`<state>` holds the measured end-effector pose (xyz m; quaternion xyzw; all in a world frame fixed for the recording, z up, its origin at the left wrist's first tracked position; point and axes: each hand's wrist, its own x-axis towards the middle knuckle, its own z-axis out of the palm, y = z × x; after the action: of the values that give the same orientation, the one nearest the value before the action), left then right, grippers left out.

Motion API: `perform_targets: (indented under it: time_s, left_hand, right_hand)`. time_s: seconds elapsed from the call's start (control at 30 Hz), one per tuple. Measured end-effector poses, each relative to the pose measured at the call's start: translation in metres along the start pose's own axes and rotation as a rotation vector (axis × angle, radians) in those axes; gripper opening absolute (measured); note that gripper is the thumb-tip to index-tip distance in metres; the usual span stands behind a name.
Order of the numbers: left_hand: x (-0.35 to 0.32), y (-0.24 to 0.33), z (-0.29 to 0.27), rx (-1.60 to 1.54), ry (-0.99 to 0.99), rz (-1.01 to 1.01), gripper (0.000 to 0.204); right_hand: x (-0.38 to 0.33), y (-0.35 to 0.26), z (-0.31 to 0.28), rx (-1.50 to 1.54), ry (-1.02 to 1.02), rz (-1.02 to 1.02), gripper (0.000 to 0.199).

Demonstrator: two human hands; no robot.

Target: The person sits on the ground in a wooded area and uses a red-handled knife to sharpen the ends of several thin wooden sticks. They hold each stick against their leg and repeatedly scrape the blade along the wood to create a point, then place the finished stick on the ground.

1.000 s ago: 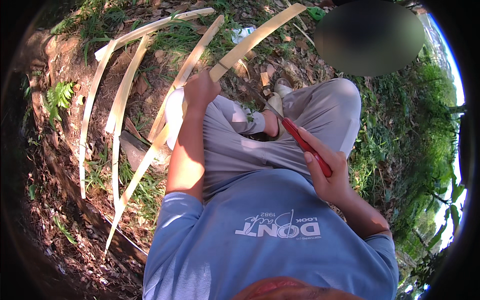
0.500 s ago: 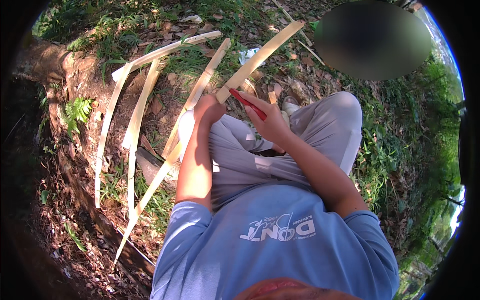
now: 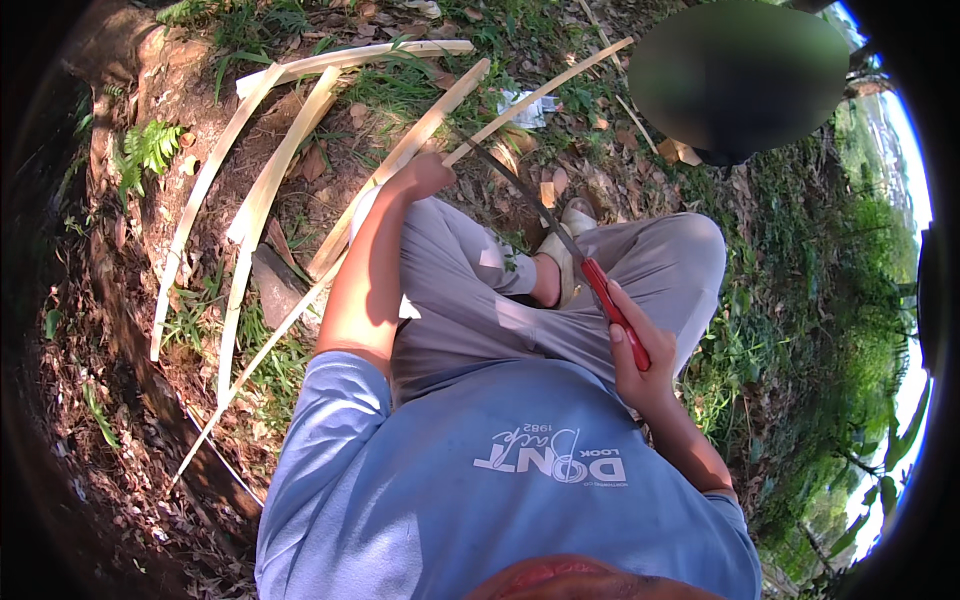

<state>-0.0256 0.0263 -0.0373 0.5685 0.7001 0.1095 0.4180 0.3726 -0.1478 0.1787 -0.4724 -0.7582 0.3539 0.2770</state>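
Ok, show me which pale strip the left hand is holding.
The long narrow strip, seen slanting from upper right to lower left through the left hand; neither hand holds any other.

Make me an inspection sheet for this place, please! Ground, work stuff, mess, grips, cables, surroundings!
Surface: leafy, grassy ground.
Job's things: pale strip, held; red-handled blade, far end at the strip, contact unclear; other pale strips on the ground, left.
Clutter: white crumpled item, small wood piece.
Grips: left grip closed round the pale strip; right grip round the red-handled blade's handle.
Cables: nothing certain; thin pale line, lower left, unclear.
Surroundings: fern left, greenery right.
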Motion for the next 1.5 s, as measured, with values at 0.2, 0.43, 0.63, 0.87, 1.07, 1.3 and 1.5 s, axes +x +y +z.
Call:
perform_targets:
  time_s: [0.2,0.43,0.63,0.87,1.07,1.3,1.5]
  left_hand:
    - [0.0,-0.005,-0.01,-0.112,-0.07,-0.069,0.042]
    - [-0.015,0.004,-0.002,-0.09,0.2,0.257,0.039]
    - [-0.016,0.031,0.003,0.101,0.1,0.05,0.058]
    - [-0.008,0.022,0.02,0.236,0.157,0.032,0.043]
    - [-0.011,0.02,0.016,0.287,0.185,-0.005,0.044]
    - [0.009,0.012,-0.007,0.228,0.045,0.108,0.06]
    - [0.0,0.01,-0.009,0.118,0.043,0.063,0.062]
  right_hand:
    - [0.02,-0.008,-0.013,0.065,-0.025,0.019,0.045]
    - [0.011,-0.024,-0.008,0.112,-0.035,-0.029,0.046]
    - [0.006,-0.026,-0.004,0.081,-0.07,0.014,0.046]
    - [0.061,0.004,0.045,0.175,-0.004,-0.026,0.044]
    - [0.171,0.033,0.144,0.254,0.019,-0.109,0.044]
    - [0.147,0.042,0.123,0.178,-0.025,-0.027,0.044]
    - [0.023,0.013,0.035,0.069,-0.017,0.018,0.045]
